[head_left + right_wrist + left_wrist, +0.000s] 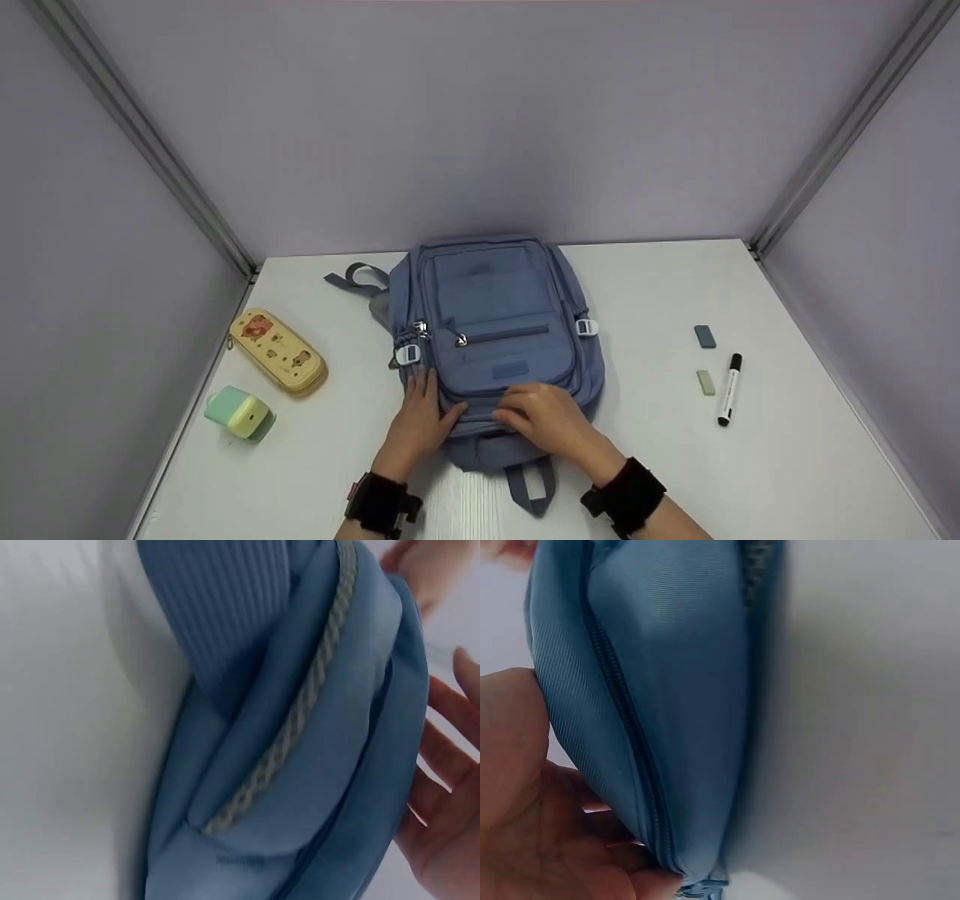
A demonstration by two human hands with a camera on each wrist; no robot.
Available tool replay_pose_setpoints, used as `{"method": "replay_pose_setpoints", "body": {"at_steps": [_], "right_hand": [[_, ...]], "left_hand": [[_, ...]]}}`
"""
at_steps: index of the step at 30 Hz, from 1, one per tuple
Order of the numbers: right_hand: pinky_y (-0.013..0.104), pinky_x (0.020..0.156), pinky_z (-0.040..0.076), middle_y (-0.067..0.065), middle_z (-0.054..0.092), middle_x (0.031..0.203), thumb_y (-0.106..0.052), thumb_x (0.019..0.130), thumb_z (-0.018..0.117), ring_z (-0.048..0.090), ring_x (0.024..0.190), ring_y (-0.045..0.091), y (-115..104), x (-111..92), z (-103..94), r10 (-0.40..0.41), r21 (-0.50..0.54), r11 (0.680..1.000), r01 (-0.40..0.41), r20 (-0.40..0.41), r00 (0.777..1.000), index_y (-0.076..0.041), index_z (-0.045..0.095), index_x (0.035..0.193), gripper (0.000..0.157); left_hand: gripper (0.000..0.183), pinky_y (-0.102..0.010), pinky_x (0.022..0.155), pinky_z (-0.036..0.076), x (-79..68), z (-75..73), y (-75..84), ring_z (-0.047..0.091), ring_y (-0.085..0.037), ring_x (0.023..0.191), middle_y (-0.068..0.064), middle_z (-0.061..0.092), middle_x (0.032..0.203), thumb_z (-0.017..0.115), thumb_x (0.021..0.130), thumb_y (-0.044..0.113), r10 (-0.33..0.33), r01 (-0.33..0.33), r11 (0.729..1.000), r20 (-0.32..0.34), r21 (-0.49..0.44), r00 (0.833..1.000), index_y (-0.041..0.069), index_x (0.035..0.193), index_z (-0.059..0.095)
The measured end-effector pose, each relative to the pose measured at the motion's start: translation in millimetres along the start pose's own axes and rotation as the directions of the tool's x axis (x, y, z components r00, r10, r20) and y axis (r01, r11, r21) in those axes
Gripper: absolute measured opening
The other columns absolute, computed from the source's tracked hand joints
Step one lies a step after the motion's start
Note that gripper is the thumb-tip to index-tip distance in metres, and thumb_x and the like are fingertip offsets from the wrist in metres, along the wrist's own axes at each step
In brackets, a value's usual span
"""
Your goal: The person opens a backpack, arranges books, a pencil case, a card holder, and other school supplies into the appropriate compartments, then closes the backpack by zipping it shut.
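In the head view, we see the backpack [491,289] mid-table [667,480], between a yellow case [279,352] and a marker [730,390]; the left hand [416,424] rests extended against it; whether the right hand [547,420] pinches anything, we cannot tell. Left wrist: fabric hides some fingertips. Right wrist: ribbed webbing [221,607] partly covers the bag.

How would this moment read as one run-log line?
left hand: on blue backpack, lower left side | right hand: on its lower front, grip unclear | at left: yellow pencil case | at right: black-capped marker
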State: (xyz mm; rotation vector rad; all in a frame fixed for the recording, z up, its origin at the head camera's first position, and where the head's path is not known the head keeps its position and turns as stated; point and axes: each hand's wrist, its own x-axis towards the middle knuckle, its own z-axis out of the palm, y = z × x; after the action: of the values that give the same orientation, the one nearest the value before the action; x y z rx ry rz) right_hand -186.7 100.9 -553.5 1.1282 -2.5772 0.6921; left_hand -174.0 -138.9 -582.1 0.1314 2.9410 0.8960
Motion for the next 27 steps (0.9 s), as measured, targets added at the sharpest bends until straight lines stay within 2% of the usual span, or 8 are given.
{"method": "replay_pose_setpoints", "body": {"at_steps": [3, 5, 10, 15, 18, 21, 24, 27], "right_hand": [[0.045, 0.086, 0.051, 0.01, 0.067, 0.112, -0.033, 0.09, 0.072, 0.064, 0.103, 0.029, 17, 0, -6.9, 0.065, -0.06, 0.996, -0.067, -0.04, 0.997, -0.011, 0.075, 0.106, 0.027], [0.052, 0.092, 0.047, 0.016, 0.061, 0.123, -0.034, 0.087, 0.076, 0.058, 0.113, 0.036, 27, -1, -12.7, 0.141, -0.102, 0.985, -0.142, -0.016, 0.99, -0.011, 0.07, 0.118, 0.039], [0.061, 0.105, 0.03, 0.022, 0.04, 0.146, -0.045, 0.084, 0.076, 0.032, 0.137, 0.045, 40, -6, -20.2, 0.321, -0.138, 0.944, -0.301, 0.163, 0.933, -0.019, 0.055, 0.141, 0.066], [0.063, 0.109, 0.02, 0.02, 0.03, 0.155, -0.055, 0.088, 0.067, 0.019, 0.144, 0.043, 41, -11, -14.7, 0.338, -0.134, 0.941, -0.312, 0.29, 0.895, -0.022, 0.046, 0.148, 0.071], [0.065, 0.108, 0.021, 0.02, 0.028, 0.156, -0.057, 0.09, 0.063, 0.02, 0.143, 0.043, 41, -12, -10.6, 0.33, -0.133, 0.944, -0.302, 0.318, 0.889, -0.022, 0.046, 0.148, 0.07], [0.065, 0.107, 0.021, 0.018, 0.028, 0.156, -0.058, 0.09, 0.061, 0.022, 0.143, 0.042, 43, -13, -7.5, 0.33, -0.137, 0.944, -0.301, 0.326, 0.886, -0.023, 0.047, 0.148, 0.069], [0.065, 0.108, 0.021, 0.018, 0.027, 0.157, -0.059, 0.09, 0.059, 0.022, 0.143, 0.041, 44, -14, -5.6, 0.328, -0.14, 0.944, -0.298, 0.326, 0.887, -0.024, 0.047, 0.148, 0.068], [0.065, 0.108, 0.022, 0.018, 0.027, 0.157, -0.06, 0.09, 0.059, 0.022, 0.143, 0.041, 46, -15, -5.2, 0.321, -0.138, 0.947, -0.291, 0.325, 0.89, -0.024, 0.047, 0.147, 0.068]], "left_hand": [[0.086, -0.055, 0.105, 0.034, -2.2, 3.8, -3.7, 0.017, -0.048, 0.142, -0.031, 0.018, 0.156, 0.059, 0.096, 0.047, 0.017, -0.017, 1.0, 0.004, 0.008, 1.0, -0.013, 0.148, 0.025], [0.084, -0.056, 0.105, 0.034, -1.3, 3.5, -5.8, 0.017, -0.048, 0.142, -0.032, 0.018, 0.155, 0.06, 0.097, 0.043, 0.036, -0.036, 0.999, 0.01, 0.009, 0.999, -0.014, 0.147, 0.025], [0.082, -0.055, 0.108, 0.03, 5.4, -3.8, -12.4, 0.014, -0.048, 0.143, -0.032, 0.015, 0.156, 0.062, 0.097, 0.035, 0.046, -0.046, 0.999, 0.065, -0.006, 0.997, -0.014, 0.148, 0.022], [0.082, -0.054, 0.111, 0.026, 9.9, -11.7, -18.2, 0.013, -0.045, 0.144, -0.029, 0.016, 0.157, 0.064, 0.096, 0.035, 0.049, -0.047, 0.999, 0.097, -0.016, 0.994, -0.012, 0.149, 0.024], [0.075, -0.053, 0.11, 0.028, 12.0, -15.9, -19.6, 0.021, -0.044, 0.143, -0.028, 0.027, 0.154, 0.063, 0.096, 0.036, 0.081, -0.082, 0.996, 0.037, 0.023, 0.996, -0.012, 0.146, 0.033], [0.055, -0.052, 0.109, 0.031, 17.2, -20.3, -20.0, 0.036, -0.043, 0.137, -0.027, 0.044, 0.144, 0.061, 0.098, 0.025, 0.144, -0.134, 0.985, -0.088, 0.108, 0.986, -0.012, 0.137, 0.048], [0.036, -0.052, 0.106, 0.035, 27.3, -24.0, -21.7, 0.05, -0.044, 0.124, -0.028, 0.057, 0.127, 0.058, 0.095, 0.009, 0.235, -0.183, 0.955, -0.219, 0.232, 0.947, -0.014, 0.122, 0.058], [0.028, -0.052, 0.102, 0.039, 40.5, -26.3, -25.6, 0.057, -0.044, 0.111, -0.028, 0.061, 0.111, 0.057, 0.089, 0.003, 0.292, -0.186, 0.924, -0.304, 0.334, 0.907, -0.015, 0.11, 0.061]]}}
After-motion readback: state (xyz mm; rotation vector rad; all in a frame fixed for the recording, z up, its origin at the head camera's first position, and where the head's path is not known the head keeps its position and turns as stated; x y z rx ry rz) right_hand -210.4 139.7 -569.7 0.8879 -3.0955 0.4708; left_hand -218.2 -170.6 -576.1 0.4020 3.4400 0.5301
